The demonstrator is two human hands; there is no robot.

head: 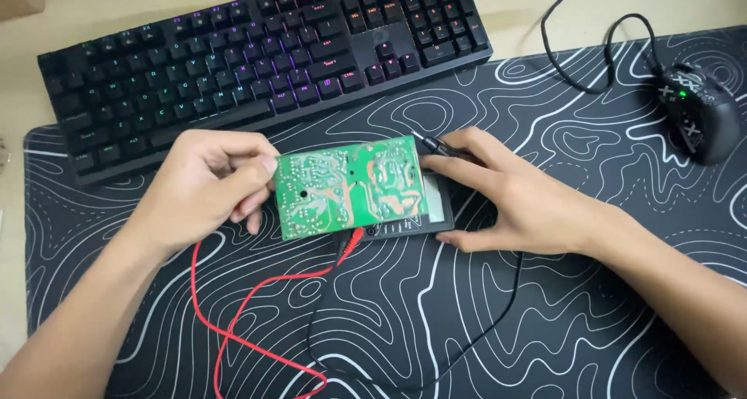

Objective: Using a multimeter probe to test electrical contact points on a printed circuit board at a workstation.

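Keyboard point(257, 57) blocks behind, mouse point(698, 113) right; desk mat point(591, 306) open in front.

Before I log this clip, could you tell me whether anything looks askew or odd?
The green circuit board lies tilted on the black meter, hiding most of it. The left hand grips its edge.

A grey rectangular meter screen point(437, 199) sits mid-frame, mostly hidden under the green board point(350, 187).

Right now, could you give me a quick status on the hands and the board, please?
Left hand gripping green board. Right hand holding black probe at board's corner. Meter underneath, nothing blocking.
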